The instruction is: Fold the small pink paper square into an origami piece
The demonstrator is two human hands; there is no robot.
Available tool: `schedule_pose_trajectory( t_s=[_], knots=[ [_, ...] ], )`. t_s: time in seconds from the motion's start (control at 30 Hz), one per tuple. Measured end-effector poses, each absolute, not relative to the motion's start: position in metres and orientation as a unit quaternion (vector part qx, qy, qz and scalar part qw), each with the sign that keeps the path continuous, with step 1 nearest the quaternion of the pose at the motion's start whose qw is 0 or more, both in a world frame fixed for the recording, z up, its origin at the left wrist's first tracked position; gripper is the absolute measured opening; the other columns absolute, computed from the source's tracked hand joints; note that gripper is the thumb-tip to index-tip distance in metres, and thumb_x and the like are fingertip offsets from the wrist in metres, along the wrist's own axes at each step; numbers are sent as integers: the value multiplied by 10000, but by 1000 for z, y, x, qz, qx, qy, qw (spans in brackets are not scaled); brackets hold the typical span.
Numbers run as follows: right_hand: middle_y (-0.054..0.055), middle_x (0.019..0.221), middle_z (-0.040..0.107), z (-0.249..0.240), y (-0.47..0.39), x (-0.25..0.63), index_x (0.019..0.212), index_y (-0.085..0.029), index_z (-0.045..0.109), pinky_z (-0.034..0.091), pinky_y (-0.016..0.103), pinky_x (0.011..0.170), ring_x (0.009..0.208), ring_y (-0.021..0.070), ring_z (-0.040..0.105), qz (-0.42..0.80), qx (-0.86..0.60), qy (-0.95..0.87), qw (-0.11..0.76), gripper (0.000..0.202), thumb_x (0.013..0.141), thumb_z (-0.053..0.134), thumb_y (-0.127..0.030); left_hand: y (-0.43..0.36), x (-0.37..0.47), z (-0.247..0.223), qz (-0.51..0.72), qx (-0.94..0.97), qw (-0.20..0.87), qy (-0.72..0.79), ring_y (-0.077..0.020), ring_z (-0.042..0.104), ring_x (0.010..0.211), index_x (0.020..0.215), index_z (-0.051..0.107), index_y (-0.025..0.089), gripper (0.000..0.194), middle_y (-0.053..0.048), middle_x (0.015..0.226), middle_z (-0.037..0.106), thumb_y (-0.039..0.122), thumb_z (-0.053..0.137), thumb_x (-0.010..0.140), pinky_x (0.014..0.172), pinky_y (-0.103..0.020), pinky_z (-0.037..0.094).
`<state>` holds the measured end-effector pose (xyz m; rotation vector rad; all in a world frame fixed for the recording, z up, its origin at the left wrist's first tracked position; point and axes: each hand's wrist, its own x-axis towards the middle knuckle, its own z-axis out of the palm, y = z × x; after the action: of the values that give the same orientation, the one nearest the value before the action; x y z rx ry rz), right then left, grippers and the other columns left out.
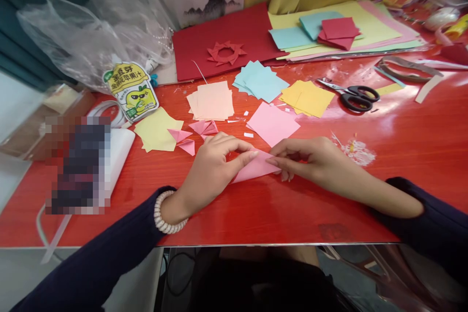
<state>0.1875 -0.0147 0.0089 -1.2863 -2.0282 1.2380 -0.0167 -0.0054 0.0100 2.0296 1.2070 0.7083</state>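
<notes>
**At the counter [234,226], a folded pink sheet [258,166]**

Left hand [214,165] and right hand [310,158] clamp its sides, each grip thumb-to-finger. Folding seems in hand; the next move likely calls for aligned edges and a firm crease. Just beyond lies a pink square [274,124].

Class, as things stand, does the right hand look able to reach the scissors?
Probably yes: nothing appears to block the way from the right hand to the scissors, though it would first need to release the pink paper.
</notes>
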Motion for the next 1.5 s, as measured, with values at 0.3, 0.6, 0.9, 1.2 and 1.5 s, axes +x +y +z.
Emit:
schedule_pose_trajectory(
  t_s=[0.3, 0.6, 0.9, 1.2, 1.5],
  knots=[
    [-16, 572, 602, 9, -15, 188, 801, -161, 587, 422, 227, 534, 521, 92, 568, 445, -462, -737, 215, 250, 863, 508, -390, -4, -18, 9, 270, 784, 320, 459, -118, 543, 743, 800, 654, 219, 150, 29, 784, 652, 327, 561, 845, 764, -307, 407],
    [15, 698, 626, 4, -15, 190, 879, -168, 581, 443, 239, 572, 608, 108, 580, 345, -464, -782, 232, 233, 874, 493, -384, -4, -18, 9, 257, 791, 307, 463, -110, 529, 720, 802, 655, 227, 171, 45, 768, 651, 343, 543, 858, 740, -293, 383],
    [42, 781, 614, -5, -20, 200, 1019, -171, 604, 404, 316, 665, 730, 158, 507, -20, -216, -958, 187, 187, 880, 503, -246, -10, -16, -7, 223, 886, 95, 395, -147, 512, 794, 853, 623, 186, 176, 20, 786, 654, 262, 473, 904, 784, -356, 295],
    [46, 746, 573, -9, -21, 199, 922, -149, 645, 341, 311, 643, 715, 155, 436, 17, -210, -965, 156, 197, 893, 465, -222, -11, -17, -10, 193, 904, 0, 382, -168, 488, 759, 834, 624, 175, 235, -12, 768, 636, 252, 419, 920, 706, -355, 281],
    [37, 670, 545, -8, -20, 197, 909, -138, 660, 291, 307, 599, 661, 148, 389, 15, -214, -964, 155, 248, 908, 423, -210, -11, -17, -1, 218, 901, -99, 361, -196, 536, 829, 977, 595, 144, 159, -42, 893, 652, 208, 498, 869, 711, -357, 312]
  ],
)
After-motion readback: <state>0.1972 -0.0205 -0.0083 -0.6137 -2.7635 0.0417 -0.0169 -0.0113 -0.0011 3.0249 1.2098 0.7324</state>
